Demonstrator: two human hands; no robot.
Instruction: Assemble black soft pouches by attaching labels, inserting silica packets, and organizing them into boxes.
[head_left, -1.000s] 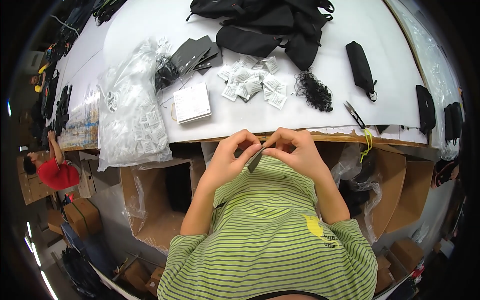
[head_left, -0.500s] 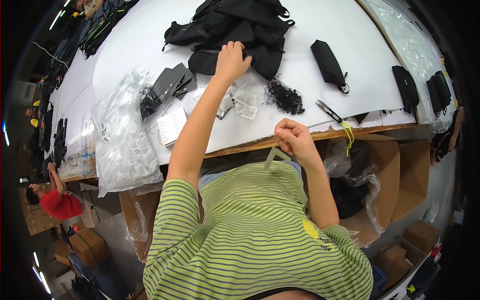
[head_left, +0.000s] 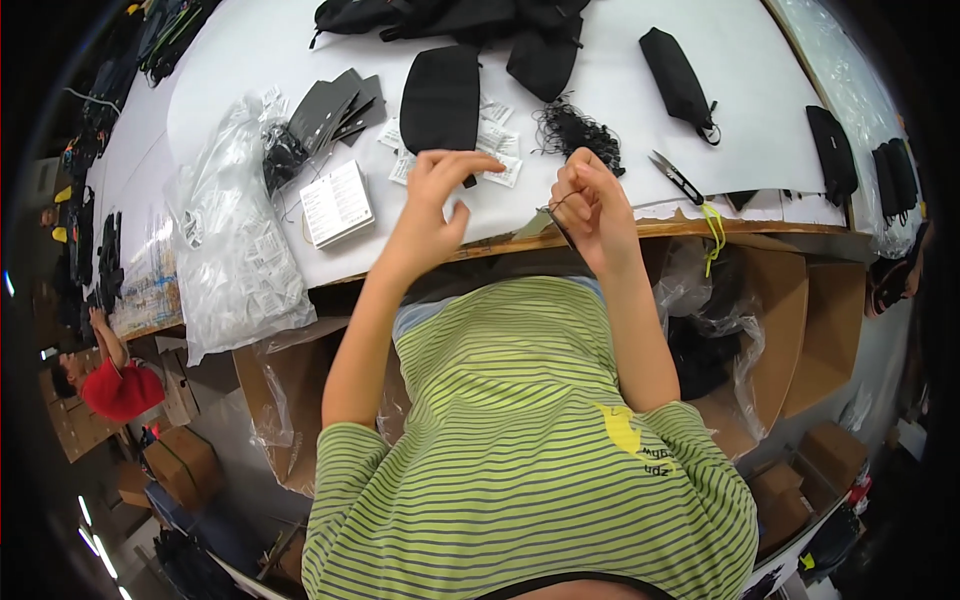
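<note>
A flat black fabric pouch (head_left: pixel 440 98) lies on the white table, over several white printed labels (head_left: pixel 502 168). At its near end is my left hand (head_left: pixel 438 208), fingers stretched out and thumb apart, nothing gripped. My right hand (head_left: pixel 592 212) is closed in a pinch on the dark cord of a grey-green hang tag (head_left: pixel 534 224), which dangles by the table's front edge. Just beyond that hand is a tangle of black cords (head_left: pixel 578 135). Thread snips (head_left: pixel 677 178) with a yellow tie lie to its right.
More black pouches (head_left: pixel 450 18) are heaped at the back. Left are dark grey cards (head_left: pixel 338 108), a stack of white labels (head_left: pixel 337 204) and a clear plastic bag (head_left: pixel 245 250). Filled pouches (head_left: pixel 680 85) lie right. Open cardboard boxes (head_left: pixel 765 310) stand below; a person in red (head_left: pixel 120 388) is far left.
My left hand has come back from the heap, and one pouch now lies nearer, apart from it. My right hand has risen toward the table edge with the hang tag.
</note>
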